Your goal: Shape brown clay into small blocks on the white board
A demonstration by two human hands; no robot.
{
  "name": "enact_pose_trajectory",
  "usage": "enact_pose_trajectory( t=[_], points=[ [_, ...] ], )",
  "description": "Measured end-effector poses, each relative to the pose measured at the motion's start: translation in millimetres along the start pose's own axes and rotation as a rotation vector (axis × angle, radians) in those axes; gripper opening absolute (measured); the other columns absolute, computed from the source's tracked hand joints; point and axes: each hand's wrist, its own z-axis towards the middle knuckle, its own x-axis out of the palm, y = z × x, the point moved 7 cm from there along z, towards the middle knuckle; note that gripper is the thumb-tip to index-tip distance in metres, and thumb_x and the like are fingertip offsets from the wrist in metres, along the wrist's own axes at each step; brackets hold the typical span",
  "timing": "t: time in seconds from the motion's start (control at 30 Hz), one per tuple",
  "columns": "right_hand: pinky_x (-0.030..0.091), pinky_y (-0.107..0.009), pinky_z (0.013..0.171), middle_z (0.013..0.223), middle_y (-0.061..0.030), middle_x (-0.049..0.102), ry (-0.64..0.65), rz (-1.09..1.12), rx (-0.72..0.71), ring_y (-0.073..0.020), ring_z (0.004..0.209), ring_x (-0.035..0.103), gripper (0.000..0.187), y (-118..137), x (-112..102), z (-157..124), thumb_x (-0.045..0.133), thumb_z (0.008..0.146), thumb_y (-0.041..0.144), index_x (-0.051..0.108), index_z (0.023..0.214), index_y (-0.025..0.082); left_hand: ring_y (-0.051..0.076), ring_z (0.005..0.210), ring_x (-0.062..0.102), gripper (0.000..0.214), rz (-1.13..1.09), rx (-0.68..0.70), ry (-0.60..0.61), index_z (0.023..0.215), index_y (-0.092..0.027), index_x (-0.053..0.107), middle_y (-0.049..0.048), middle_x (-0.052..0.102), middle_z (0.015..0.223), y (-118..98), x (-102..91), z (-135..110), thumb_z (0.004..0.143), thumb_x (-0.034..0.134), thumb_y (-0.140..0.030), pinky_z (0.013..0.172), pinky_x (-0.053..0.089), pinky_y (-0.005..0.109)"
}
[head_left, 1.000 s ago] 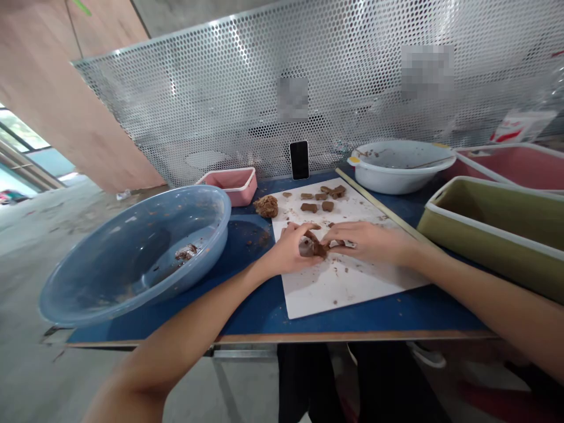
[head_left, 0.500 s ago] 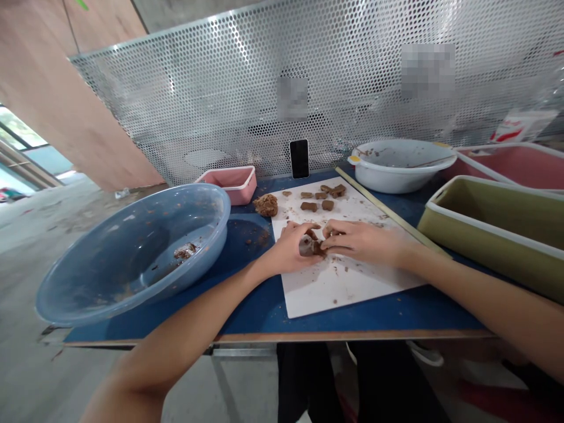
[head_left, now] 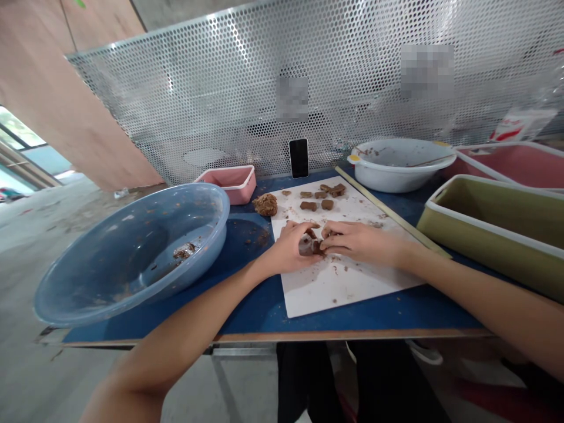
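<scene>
Both of my hands work low over a white board [head_left: 308, 294] on the blue table, pressing a small piece of brown clay [head_left: 316, 247] between them. My left hand [head_left: 293, 248] curves around the piece from the left, thumb and fingers bent onto it. From the right, the fingertips of my right hand [head_left: 350, 238] pinch its near end. Part of the piece is hidden by the fingers. Beyond the hands, several short clay blocks [head_left: 308, 206] lie on the board among scattered crumbs. A rough clay lump [head_left: 265, 204] sits at the board's far left corner.
A big blue basin [head_left: 132, 252] with clay scraps stands left, with a small pink tub [head_left: 240, 185] behind it. A phone [head_left: 299, 158] leans on the perforated metal screen [head_left: 220, 100]. A wooden strip [head_left: 388, 208], a white basin [head_left: 403, 176] and a green trough [head_left: 489, 217] are on the right.
My right fingers have shifted very slightly against the clay piece. My left hand stays around it, and the blocks, lump and containers keep their places.
</scene>
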Motion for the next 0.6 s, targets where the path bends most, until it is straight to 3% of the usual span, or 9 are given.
enact_pose_trajectory(
  t=[0.37, 0.6],
  points=[
    [0.058, -0.039, 0.085, 0.109, -0.0093, 0.074, 0.009, 0.01, -0.015, -0.0217, 0.095, 0.068, 0.032, -0.4, 2.0, 1.2, 0.047, 0.116, 0.027, 0.079, 0.112, 0.025, 0.037, 0.126, 0.057, 0.072, 0.007, -0.003, -0.001, 0.143, -0.023, 0.06, 0.0137, 0.07, 0.129, -1.4, -0.3, 0.7, 0.081, 0.088, -0.047, 0.111, 0.049, 0.055],
    [0.057, -0.041, 0.082, 0.12, -0.0136, 0.069, -0.011, -0.054, -0.03, -0.0234, 0.09, 0.067, 0.029, 4.8, -7.0, -0.7, 0.053, 0.114, 0.038, 0.076, 0.124, 0.022, 0.037, 0.128, 0.057, 0.075, -0.016, -0.017, 0.008, 0.145, -0.022, 0.06, 0.0139, 0.069, 0.13, 1.2, -0.8, -0.2, 0.08, 0.089, -0.043, 0.111, 0.05, 0.053]
  ],
)
